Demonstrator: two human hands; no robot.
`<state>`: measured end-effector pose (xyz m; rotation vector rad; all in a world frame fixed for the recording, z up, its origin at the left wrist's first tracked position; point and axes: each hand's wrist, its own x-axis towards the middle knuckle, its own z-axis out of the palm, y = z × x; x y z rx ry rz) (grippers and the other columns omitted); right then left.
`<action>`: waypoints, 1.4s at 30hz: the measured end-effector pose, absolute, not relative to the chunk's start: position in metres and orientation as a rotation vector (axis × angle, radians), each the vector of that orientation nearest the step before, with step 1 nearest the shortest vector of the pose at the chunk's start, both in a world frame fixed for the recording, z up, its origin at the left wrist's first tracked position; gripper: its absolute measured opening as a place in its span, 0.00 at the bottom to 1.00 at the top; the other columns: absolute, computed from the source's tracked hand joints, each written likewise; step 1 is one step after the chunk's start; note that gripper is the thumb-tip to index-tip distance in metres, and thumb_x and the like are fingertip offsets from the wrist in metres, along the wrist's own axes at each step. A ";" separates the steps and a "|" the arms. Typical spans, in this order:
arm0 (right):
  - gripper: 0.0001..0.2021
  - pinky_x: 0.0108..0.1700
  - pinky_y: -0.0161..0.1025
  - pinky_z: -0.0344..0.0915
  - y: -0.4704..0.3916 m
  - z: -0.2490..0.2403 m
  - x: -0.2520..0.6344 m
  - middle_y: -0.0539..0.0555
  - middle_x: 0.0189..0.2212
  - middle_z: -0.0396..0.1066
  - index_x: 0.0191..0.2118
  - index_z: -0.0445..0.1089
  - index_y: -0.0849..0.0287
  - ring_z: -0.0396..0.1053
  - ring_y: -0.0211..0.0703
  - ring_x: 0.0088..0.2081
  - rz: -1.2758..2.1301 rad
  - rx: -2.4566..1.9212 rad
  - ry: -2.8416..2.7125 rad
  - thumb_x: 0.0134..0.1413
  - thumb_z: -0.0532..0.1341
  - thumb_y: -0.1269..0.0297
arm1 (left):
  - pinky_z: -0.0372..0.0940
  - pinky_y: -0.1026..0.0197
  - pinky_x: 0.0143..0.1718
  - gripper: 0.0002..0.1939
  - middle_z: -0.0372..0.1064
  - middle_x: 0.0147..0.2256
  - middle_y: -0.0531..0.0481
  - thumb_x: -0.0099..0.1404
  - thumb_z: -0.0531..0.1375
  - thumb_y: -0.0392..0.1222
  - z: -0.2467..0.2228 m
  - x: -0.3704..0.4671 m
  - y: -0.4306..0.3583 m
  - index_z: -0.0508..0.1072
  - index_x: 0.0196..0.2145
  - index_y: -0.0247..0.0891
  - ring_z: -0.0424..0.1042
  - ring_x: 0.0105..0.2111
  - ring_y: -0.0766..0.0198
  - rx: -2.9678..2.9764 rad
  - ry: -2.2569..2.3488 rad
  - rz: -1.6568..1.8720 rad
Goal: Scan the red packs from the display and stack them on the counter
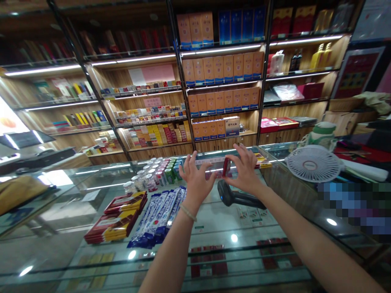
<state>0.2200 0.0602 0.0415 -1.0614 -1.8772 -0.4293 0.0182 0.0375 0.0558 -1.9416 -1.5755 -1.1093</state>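
Outstretched forearms (172, 248) cross the glass counter (210, 213), and the right hand (244, 173) pinches a small dark-red box (226, 167) upright between thumb and finger, at two o'clock from the left hand (197, 179)! Left fingers spread, nothing visible in them. Black barcode scanner (236, 197) at the box's five o'clock, blue-wrapped packets (160, 213) at eight. Looks like positioning; next move seemingly calls for a steady pinch.

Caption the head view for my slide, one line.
Right hand pinches a small dark-red box, left hand open beside it, near a black handheld scanner on a glass display counter.
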 end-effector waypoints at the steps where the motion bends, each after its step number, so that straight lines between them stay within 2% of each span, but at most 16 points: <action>1: 0.30 0.71 0.63 0.36 0.059 0.040 0.218 0.63 0.72 0.47 0.60 0.63 0.54 0.40 0.65 0.73 -0.461 -1.062 -1.891 0.53 0.66 0.51 | 0.35 0.32 0.70 0.15 0.52 0.71 0.45 0.66 0.63 0.58 0.057 0.022 0.034 0.81 0.43 0.48 0.45 0.72 0.42 -1.963 -1.566 -1.113; 6: 0.27 0.71 0.63 0.34 0.057 0.037 0.212 0.63 0.71 0.52 0.60 0.64 0.55 0.41 0.63 0.73 -0.592 -1.024 -1.943 0.57 0.62 0.52 | 0.32 0.30 0.69 0.14 0.55 0.70 0.46 0.63 0.67 0.59 0.059 0.034 0.025 0.82 0.37 0.47 0.47 0.71 0.40 -2.031 -1.504 -1.156; 10: 0.26 0.71 0.63 0.35 0.058 0.034 0.208 0.64 0.69 0.55 0.59 0.65 0.56 0.43 0.63 0.73 -0.662 -0.952 -1.938 0.57 0.62 0.53 | 0.34 0.29 0.69 0.10 0.60 0.68 0.47 0.62 0.69 0.53 0.055 0.037 0.027 0.81 0.31 0.45 0.51 0.70 0.41 -2.013 -1.469 -1.215; 15: 0.26 0.71 0.62 0.34 0.059 0.032 0.205 0.64 0.68 0.56 0.60 0.66 0.57 0.44 0.62 0.72 -0.702 -0.950 -1.940 0.58 0.62 0.52 | 0.36 0.28 0.69 0.07 0.63 0.67 0.49 0.63 0.67 0.46 0.054 0.038 0.028 0.78 0.28 0.44 0.52 0.69 0.42 -1.993 -1.443 -1.222; 25: 0.33 0.71 0.64 0.30 0.070 0.028 0.221 0.64 0.71 0.51 0.64 0.63 0.54 0.42 0.63 0.73 -0.689 -1.034 -1.953 0.56 0.66 0.49 | 0.38 0.26 0.68 0.09 0.61 0.68 0.47 0.66 0.63 0.45 0.058 0.029 0.032 0.80 0.29 0.43 0.51 0.69 0.40 -1.940 -1.515 -1.274; 34: 0.34 0.70 0.65 0.34 0.086 0.022 0.242 0.66 0.71 0.51 0.62 0.65 0.54 0.43 0.65 0.72 -0.696 -1.125 -1.912 0.55 0.67 0.42 | 0.40 0.25 0.66 0.09 0.60 0.68 0.47 0.67 0.62 0.45 0.060 0.017 0.042 0.80 0.30 0.43 0.52 0.69 0.40 -1.870 -1.630 -1.336; 40: 0.33 0.70 0.66 0.36 0.087 0.023 0.243 0.66 0.70 0.52 0.60 0.65 0.54 0.45 0.64 0.72 -0.692 -1.118 -1.910 0.53 0.69 0.44 | 0.40 0.25 0.67 0.10 0.58 0.69 0.45 0.68 0.61 0.47 0.055 0.012 0.048 0.81 0.34 0.44 0.51 0.70 0.41 -1.893 -1.683 -1.283; 42: 0.32 0.70 0.66 0.36 0.087 0.023 0.242 0.66 0.70 0.51 0.60 0.65 0.54 0.45 0.65 0.72 -0.702 -1.121 -1.898 0.54 0.69 0.46 | 0.41 0.25 0.67 0.09 0.58 0.69 0.43 0.69 0.61 0.48 0.053 0.011 0.049 0.82 0.38 0.46 0.51 0.70 0.41 -1.873 -1.696 -1.264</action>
